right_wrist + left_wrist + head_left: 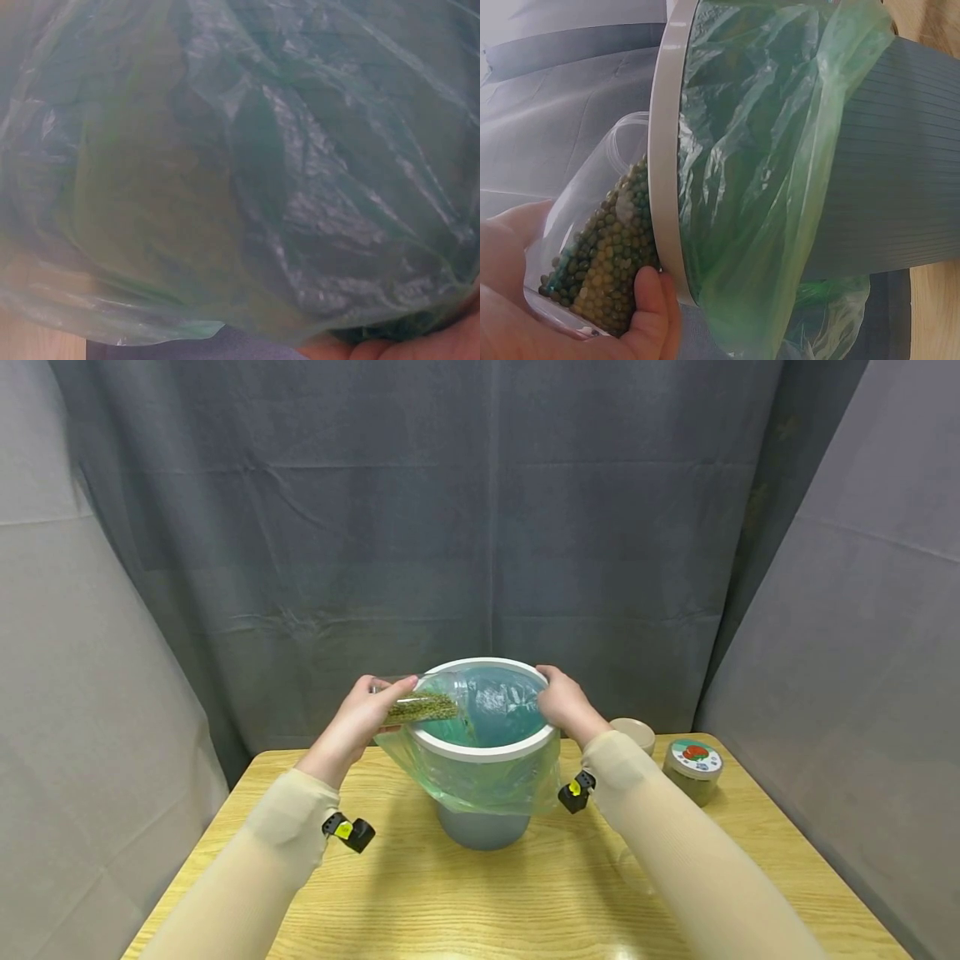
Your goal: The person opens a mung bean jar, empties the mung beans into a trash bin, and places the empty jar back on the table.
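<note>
My left hand (358, 720) grips a clear jar (585, 169) of green beans (615, 251), tipped almost level. The jar's mouth points into the bin's opening, and the beans lie along its lower side toward the mouth. The grey trash bin (482, 828) stands upright with a white rim (491, 753). A thin green plastic bag (757, 150) lines it and hangs folded over the outside. On the far right side of the rim, my right hand (564, 702) grips the edge with the bag; its fingers (420, 349) show beneath the bag in the right wrist view.
To the right on the wooden table (360, 893) stands a jar (693, 772) with a picture label on its lid. Another pale-lidded jar (633, 732) is partly hidden behind my right forearm. A clear round lid (632, 870) lies near that sleeve. Grey curtains (375, 527) hang behind.
</note>
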Available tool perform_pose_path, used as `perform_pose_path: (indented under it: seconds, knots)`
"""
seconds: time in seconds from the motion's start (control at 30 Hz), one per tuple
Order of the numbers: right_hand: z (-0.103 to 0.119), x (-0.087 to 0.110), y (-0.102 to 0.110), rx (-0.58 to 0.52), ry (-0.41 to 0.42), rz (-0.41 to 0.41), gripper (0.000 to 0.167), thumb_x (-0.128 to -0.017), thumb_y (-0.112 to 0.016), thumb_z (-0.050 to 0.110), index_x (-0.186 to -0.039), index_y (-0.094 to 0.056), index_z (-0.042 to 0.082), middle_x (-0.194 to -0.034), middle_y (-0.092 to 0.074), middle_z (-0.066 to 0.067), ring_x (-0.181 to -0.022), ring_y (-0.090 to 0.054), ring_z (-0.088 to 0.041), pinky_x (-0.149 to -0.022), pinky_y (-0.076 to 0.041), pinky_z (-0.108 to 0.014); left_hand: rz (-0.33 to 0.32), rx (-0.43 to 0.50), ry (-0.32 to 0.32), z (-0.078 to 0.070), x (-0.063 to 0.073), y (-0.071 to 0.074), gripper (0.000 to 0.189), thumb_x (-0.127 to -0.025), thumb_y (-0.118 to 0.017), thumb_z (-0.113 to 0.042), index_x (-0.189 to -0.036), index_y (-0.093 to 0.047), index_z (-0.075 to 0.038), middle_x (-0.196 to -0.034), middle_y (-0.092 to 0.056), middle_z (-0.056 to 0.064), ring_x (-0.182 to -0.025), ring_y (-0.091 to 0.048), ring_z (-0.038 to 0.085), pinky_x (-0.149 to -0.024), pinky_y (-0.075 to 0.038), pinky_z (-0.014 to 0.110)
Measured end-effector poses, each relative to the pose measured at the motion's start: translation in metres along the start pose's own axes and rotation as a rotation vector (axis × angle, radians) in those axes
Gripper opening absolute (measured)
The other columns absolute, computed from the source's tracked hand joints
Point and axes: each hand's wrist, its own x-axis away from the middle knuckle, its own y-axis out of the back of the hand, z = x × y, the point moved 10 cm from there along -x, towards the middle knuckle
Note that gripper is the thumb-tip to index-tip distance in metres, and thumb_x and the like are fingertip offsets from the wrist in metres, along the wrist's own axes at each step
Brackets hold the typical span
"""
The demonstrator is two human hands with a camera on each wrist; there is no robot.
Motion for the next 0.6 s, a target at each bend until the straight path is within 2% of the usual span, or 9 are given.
perform_pose_path:
  seconds: [0.6]
  knots:
    - [0.0002, 0.0006, 0.0010, -0.005, 0.001, 0.002, 0.067, -0.097, -0.029, -0.005, -0.163, -0.023, 0.007, -0.165, -0.033, -0.020, -0.143, -0.046, -0.037, -0.111, -0.048, -0.050, -0.001, -0.016, 0.011, -0.0014, -0.0030, -0.0023, 0.068, -0.100, -0.063, -0.047, -0.139, -0.036, 0.001, -0.149, -0.037, 0.023, -0.140, -0.042, 0.037, -0.111, -0.047, 0.053]
